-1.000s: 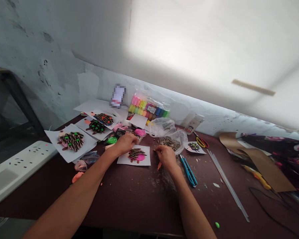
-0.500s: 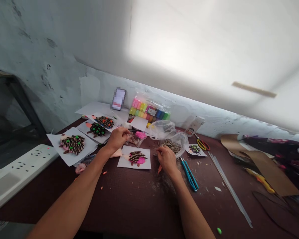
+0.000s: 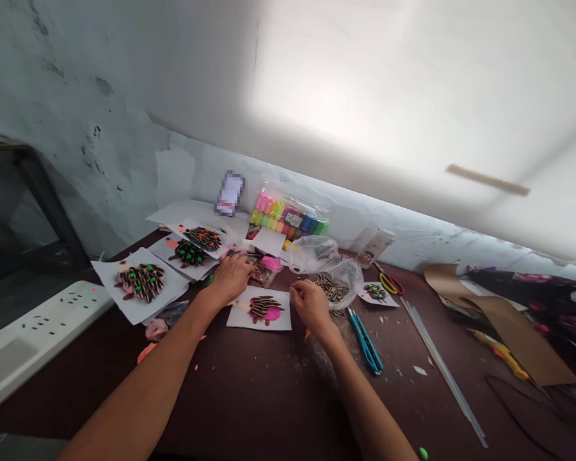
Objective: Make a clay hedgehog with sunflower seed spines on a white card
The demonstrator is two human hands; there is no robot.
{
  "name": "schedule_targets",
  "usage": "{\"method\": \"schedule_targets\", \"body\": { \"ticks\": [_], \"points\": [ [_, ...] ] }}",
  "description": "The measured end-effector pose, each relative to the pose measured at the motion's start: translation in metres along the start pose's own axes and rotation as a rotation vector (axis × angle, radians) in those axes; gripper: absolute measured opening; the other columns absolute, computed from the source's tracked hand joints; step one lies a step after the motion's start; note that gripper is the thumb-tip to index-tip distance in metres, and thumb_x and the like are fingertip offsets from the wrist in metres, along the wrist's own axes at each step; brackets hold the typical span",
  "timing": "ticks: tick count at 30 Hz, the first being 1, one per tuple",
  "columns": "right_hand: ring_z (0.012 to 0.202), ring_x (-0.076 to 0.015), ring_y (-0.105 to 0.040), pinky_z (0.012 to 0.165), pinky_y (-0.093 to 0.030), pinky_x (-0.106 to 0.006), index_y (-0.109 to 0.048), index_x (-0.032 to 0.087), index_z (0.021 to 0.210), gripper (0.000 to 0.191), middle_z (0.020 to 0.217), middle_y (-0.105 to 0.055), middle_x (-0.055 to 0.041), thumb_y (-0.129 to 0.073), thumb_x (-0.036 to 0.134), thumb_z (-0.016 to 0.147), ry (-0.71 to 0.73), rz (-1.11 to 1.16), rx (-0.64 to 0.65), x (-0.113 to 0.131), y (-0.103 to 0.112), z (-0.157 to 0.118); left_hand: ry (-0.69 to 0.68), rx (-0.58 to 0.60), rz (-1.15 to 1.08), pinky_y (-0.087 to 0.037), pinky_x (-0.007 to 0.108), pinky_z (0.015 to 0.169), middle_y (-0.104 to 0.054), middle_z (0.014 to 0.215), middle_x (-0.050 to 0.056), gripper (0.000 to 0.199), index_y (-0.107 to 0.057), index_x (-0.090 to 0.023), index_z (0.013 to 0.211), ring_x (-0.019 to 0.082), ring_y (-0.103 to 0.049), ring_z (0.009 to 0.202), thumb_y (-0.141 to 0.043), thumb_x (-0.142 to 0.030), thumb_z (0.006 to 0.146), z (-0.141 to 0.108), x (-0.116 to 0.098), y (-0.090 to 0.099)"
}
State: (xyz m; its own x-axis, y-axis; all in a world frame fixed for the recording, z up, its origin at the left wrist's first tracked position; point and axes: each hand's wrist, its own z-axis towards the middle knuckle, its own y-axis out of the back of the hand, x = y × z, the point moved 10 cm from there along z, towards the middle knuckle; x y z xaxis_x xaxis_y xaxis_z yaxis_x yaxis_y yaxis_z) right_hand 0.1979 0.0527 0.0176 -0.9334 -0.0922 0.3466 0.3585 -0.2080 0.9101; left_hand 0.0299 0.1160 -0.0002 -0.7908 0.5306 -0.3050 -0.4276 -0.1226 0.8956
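Observation:
A white card [image 3: 282, 321] lies on the dark table, bearing a hedgehog of pink clay and striped seeds [image 3: 265, 308]. My left hand [image 3: 231, 279] is just above the card's upper left edge, fingers bent near a small bag with pink clay [image 3: 271, 264]; what they hold, if anything, is hidden. My right hand [image 3: 310, 303] is at the card's right side, thumb and fingertips pinched together on something too small to make out. Beyond it, a clear plastic bag holds striped seeds [image 3: 329, 285].
Finished hedgehog cards [image 3: 143, 280] lie at the left beside a white power strip [image 3: 52, 326]. Right of my right hand are teal pliers [image 3: 366, 342], scissors [image 3: 390, 283] and clear glue sticks [image 3: 444, 371]. A clay pack [image 3: 290, 218] leans on the wall.
My left hand has moved slightly down and right, lower toward the card. My right hand has shifted a little left, away from the seed bag toward the card.

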Motion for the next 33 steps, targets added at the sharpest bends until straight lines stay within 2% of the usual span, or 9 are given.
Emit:
{"method": "schedule_targets", "body": {
  "ticks": [2,5,9,13,17,19,22,25,33],
  "points": [
    [0.076,-0.0183,-0.062,0.065,-0.034,-0.026,-0.075,0.019,0.083,0.025,0.085,-0.072,-0.0083,-0.053,0.027,0.09,-0.008,0.003,0.041,0.007,-0.008,0.013,0.031,0.009,0.025,-0.043,0.043,0.092,-0.067,0.104,0.013,0.028,-0.077,-0.02,0.091,0.03,-0.059,0.103,-0.051,-0.012,0.083,-0.001,0.004,-0.001],
    [0.064,-0.0178,-0.059,0.059,-0.03,-0.027,-0.071,0.018,0.064,0.037,0.067,-0.068,-0.0075,-0.052,0.036,0.09,-0.087,0.051,0.116,0.007,-0.027,0.034,0.041,0.035,0.046,-0.044,0.042,0.091,-0.067,0.103,0.012,0.029,-0.076,-0.02,0.092,0.029,-0.059,0.102,-0.051,-0.011,0.082,-0.002,0.005,-0.004],
    [0.051,-0.0126,-0.045,0.055,-0.027,-0.025,-0.057,0.018,0.045,0.038,0.044,-0.046,0.0016,-0.065,0.035,0.078,-0.122,0.403,0.098,0.006,-0.047,0.057,0.049,0.006,0.025,-0.045,0.04,0.089,-0.067,0.099,0.011,0.028,-0.076,-0.019,0.09,0.027,-0.059,0.099,-0.05,-0.011,0.083,-0.001,0.002,0.0],
    [0.053,-0.0106,-0.042,0.052,-0.029,-0.023,-0.06,0.016,0.056,0.035,0.051,-0.049,0.0033,-0.06,0.044,0.078,-0.082,0.536,0.06,0.01,-0.05,0.065,0.016,-0.128,-0.148,-0.044,0.043,0.098,-0.066,0.104,0.012,0.03,-0.073,-0.019,0.1,0.027,-0.056,0.106,-0.05,-0.012,0.083,0.001,-0.007,0.016],
    [0.055,-0.0105,-0.043,0.051,-0.032,-0.022,-0.063,0.016,0.068,0.039,0.059,-0.056,0.0014,-0.06,0.054,0.076,-0.049,0.776,0.071,0.018,-0.042,0.063,-0.005,-0.136,-0.22,-0.036,0.046,0.109,-0.051,0.141,0.01,0.064,-0.055,-0.022,0.133,0.029,-0.044,0.13,-0.058,-0.007,0.07,0.001,-0.012,0.016],
    [0.053,-0.0098,-0.041,0.05,-0.031,-0.022,-0.062,0.016,0.067,0.041,0.058,-0.054,0.0023,-0.065,0.057,0.07,-0.049,0.934,0.123,0.022,-0.04,0.06,-0.012,-0.138,-0.25,-0.034,0.046,0.111,-0.048,0.144,0.01,0.07,-0.049,-0.021,0.137,0.029,-0.041,0.134,-0.06,-0.007,0.07,0.001,-0.013,0.016],
    [0.051,-0.0086,-0.038,0.049,-0.029,-0.022,-0.061,0.017,0.067,0.043,0.056,-0.051,0.0038,-0.071,0.059,0.066,-0.071,1.021,0.184,0.026,-0.038,0.055,-0.021,-0.159,-0.335,-0.041,0.042,0.105,-0.059,0.128,0.011,0.053,-0.056,-0.019,0.127,0.026,-0.052,0.122,-0.059,-0.01,0.075,0.002,-0.011,0.021],
    [0.052,-0.0088,-0.039,0.049,-0.03,-0.022,-0.063,0.017,0.069,0.048,0.058,-0.054,0.0021,-0.067,0.064,0.067,-0.107,1.072,0.162,0.021,-0.034,0.051,0.006,-0.167,-0.395,-0.049,0.039,0.093,-0.062,0.11,0.009,0.041,-0.063,-0.019,0.117,0.025,-0.058,0.106,-0.063,-0.014,0.076,0.003,-0.007,0.025],
    [0.054,-0.0103,-0.046,0.05,-0.033,-0.021,-0.067,0.018,0.072,0.035,0.061,-0.061,0.001,-0.072,0.051,0.065,-0.085,1.035,0.172,0.018,-0.034,0.042,0.02,-0.154,-0.472,-0.05,0.033,0.084,-0.06,0.099,0.005,0.037,-0.067,-0.019,0.109,0.02,-0.059,0.093,-0.061,-0.012,0.074,0.004,-0.008,0.022]
  ]
}}
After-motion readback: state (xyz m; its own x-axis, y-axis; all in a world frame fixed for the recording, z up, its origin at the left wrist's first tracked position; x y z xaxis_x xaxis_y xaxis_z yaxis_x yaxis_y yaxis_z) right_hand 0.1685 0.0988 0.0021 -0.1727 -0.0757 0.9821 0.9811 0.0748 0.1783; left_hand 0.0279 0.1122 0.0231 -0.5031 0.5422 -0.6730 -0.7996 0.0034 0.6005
